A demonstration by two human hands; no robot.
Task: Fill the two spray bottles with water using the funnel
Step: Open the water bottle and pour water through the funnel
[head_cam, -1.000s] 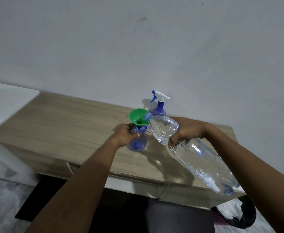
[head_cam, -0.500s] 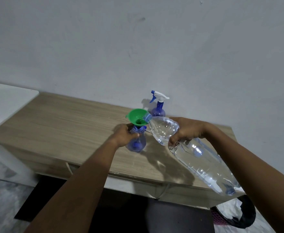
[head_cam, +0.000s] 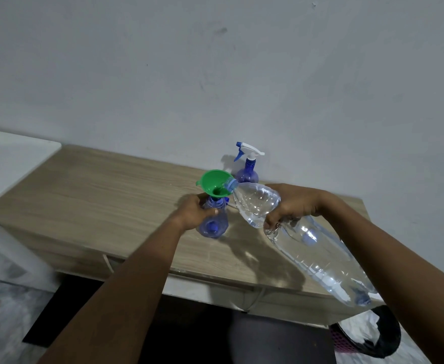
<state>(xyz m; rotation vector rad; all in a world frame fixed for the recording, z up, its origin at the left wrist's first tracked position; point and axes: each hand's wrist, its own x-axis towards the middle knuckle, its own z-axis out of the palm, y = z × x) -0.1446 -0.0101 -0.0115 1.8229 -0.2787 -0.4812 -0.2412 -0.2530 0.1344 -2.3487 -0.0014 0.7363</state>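
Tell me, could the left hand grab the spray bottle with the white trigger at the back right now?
Probably not yet. The left hand is busy steadying the blue open bottle under the green plastic funnel. The capped blue spray bottle stands behind them.

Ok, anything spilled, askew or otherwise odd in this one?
No spill shows on the wooden table. The green funnel leans in the neck of the near spray bottle, which the left hand steadies. The right hand tips the big water bottle so its mouth rests on the funnel rim.
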